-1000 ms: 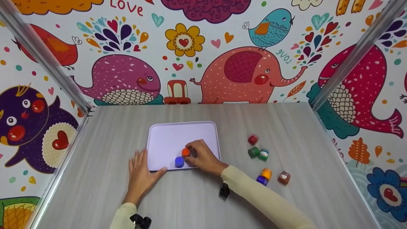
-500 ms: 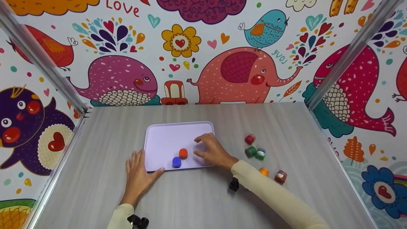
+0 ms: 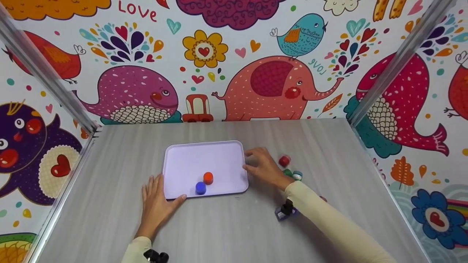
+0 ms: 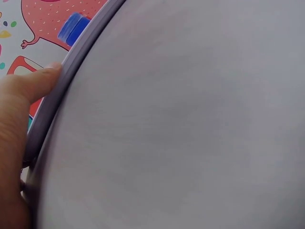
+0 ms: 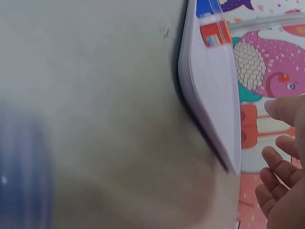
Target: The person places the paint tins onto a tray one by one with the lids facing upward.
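A pale lilac tray [image 3: 204, 157] lies on the table. Near its front edge stand a small blue paint jar [image 3: 200, 188] and, touching or very close to it, an orange-red paint jar [image 3: 208, 178]. My left hand [image 3: 155, 204] rests against the tray's front left corner, fingers extended along the left side, thumb [image 4: 45, 81] on the front rim. Just beyond the tray's right rim is my right hand [image 3: 266, 168], fingers loosely bent and apart, holding nothing. In the right wrist view its fingers [image 5: 279, 167] show bare beside the tray.
Right of the tray sit a red jar [image 3: 284, 160] and two green jars, one [image 3: 297, 175] partly behind my right hand. A purple-blue jar [image 3: 281, 214] shows under the right wrist camera. My sleeve mostly hides a brown jar [image 3: 323, 199]. Patterned walls [image 3: 204, 91] enclose the table.
My right hand has let go of the orange-red jar beside the blue one and moved right, off the tray. The left hand keeps its place at the tray's corner.
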